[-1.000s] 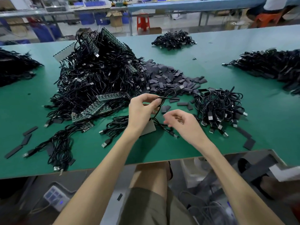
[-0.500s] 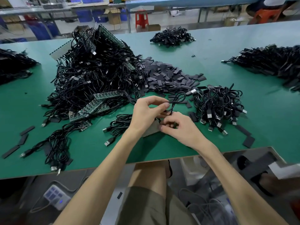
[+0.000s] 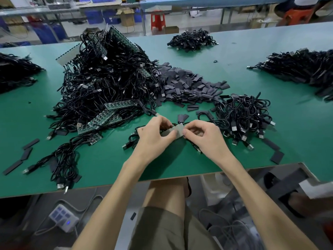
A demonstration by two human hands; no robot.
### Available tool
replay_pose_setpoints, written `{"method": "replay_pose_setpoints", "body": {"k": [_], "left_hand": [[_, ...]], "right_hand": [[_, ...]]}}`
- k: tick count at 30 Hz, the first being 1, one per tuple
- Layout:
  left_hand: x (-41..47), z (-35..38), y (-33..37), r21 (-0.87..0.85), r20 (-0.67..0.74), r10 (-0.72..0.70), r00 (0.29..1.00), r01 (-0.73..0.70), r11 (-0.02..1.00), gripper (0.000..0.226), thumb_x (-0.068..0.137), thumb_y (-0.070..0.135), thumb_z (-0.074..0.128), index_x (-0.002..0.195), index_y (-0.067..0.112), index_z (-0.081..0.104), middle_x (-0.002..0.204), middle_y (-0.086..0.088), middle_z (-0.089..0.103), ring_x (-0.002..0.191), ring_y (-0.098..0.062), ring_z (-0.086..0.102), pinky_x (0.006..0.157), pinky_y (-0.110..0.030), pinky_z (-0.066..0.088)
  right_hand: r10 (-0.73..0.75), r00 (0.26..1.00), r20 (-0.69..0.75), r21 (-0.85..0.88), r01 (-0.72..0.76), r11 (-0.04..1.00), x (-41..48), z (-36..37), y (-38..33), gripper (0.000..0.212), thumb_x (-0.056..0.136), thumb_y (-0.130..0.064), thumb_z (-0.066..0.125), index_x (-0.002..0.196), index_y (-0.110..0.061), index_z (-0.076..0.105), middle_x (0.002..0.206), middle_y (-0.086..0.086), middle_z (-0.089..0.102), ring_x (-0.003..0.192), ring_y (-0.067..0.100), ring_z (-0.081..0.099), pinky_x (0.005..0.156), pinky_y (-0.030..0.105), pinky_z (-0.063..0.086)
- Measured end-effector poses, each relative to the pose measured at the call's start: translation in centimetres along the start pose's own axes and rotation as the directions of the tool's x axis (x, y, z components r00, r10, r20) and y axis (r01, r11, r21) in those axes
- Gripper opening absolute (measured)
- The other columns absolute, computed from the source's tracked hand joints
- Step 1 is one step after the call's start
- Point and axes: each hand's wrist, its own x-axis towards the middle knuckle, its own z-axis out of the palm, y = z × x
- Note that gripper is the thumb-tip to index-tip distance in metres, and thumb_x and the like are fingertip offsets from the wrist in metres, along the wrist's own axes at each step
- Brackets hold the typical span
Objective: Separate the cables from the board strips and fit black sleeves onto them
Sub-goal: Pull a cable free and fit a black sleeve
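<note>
- Holding one pale board strip (image 3: 173,131) between both hands, a person is sitting at the near edge of a green table (image 3: 108,159). The strip is hanging just above the tabletop, near its front middle.
- Left hand (image 3: 155,136): thumb and curled fingers are pinching the strip's left end.
- Right hand (image 3: 205,138): thumb and forefinger are closing narrowly on the strip's right end, with the other fingers bending loosely behind.
- Loose cables (image 3: 127,146): black leads are running out from under both hands onto the table, with plugs lying to either side. Whether they are joined to the held strip cannot be told.
- Big heap (image 3: 108,83): tangled black leads are lying left of and behind the hands. Green strips (image 3: 108,117) are showing along its near side, and more are sticking up at its top.
- Black sleeves (image 3: 187,85): flat pieces are lying in a pile against the right side of the big heap, and a few are lying singly just behind the hands.
- Small pile (image 3: 243,116): coiled leads are lying just right of the right hand, with metal plugs pointing toward the near edge.
- Stray sleeves (image 3: 27,150): several are lying apart at near left, with more at near right.
- Far pile (image 3: 191,39), right pile (image 3: 302,67), left pile (image 3: 14,73): further black leads are lying well apart from the hands.
- Power strip (image 3: 63,217): is lying on the floor below the table's near left.
</note>
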Motion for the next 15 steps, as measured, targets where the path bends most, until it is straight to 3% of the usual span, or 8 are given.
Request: {"method": "replay_pose_setpoints", "body": {"k": [3,5,8,15], "left_hand": [[-0.3,0.7,0.5,0.094,0.047,0.003,0.999,-0.007,0.996,0.014,0.095,0.039,0.063,0.089,0.027,0.061,0.088,0.011,0.063,0.095,-0.015,0.053,0.082,-0.034,0.020],[-0.2,0.9,0.5,0.035,0.020,-0.007,1.000,0.006,0.999,0.018,0.095,0.037,0.065,0.081,0.025,0.061,0.076,0.010,0.061,0.082,-0.012,0.053,0.084,-0.037,0.026],[-0.2,1.3,0.3,0.023,-0.002,-0.025,1.000,0.025,0.999,0.028,0.095,0.037,0.064,0.071,0.027,0.052,0.065,0.011,0.052,0.075,-0.009,0.051,0.081,-0.036,0.024],[-0.1,1.8,0.3,0.016,0.034,-0.049,0.998,0.049,0.999,0.028,0.096,0.040,0.063,0.073,0.028,0.051,0.066,0.013,0.051,0.080,-0.012,0.051,0.078,-0.034,0.017]], "right_hand": [[-0.018,1.000,-0.004,-0.030,0.018,0.999,-0.2,0.0,-0.2,0.005,0.091,-0.017,0.076,0.086,-0.019,0.075,0.072,-0.012,0.068,0.058,-0.002,0.054,0.059,0.010,0.040],[-0.030,1.000,-0.005,-0.031,0.030,0.999,-0.3,0.0,-0.3,0.005,0.090,-0.014,0.076,0.086,-0.016,0.074,0.070,-0.012,0.065,0.054,-0.002,0.052,0.055,0.008,0.038],[-0.037,0.999,-0.002,-0.047,0.036,0.998,-0.4,-0.1,-0.5,0.005,0.091,-0.013,0.076,0.086,-0.014,0.073,0.070,-0.009,0.065,0.051,-0.002,0.051,0.053,0.008,0.036],[0.029,0.999,0.039,-0.036,-0.027,0.999,-0.2,-0.2,0.0,0.016,0.091,-0.012,0.075,0.078,-0.012,0.064,0.066,-0.009,0.056,0.057,0.004,0.041,0.057,0.016,0.035]]}}
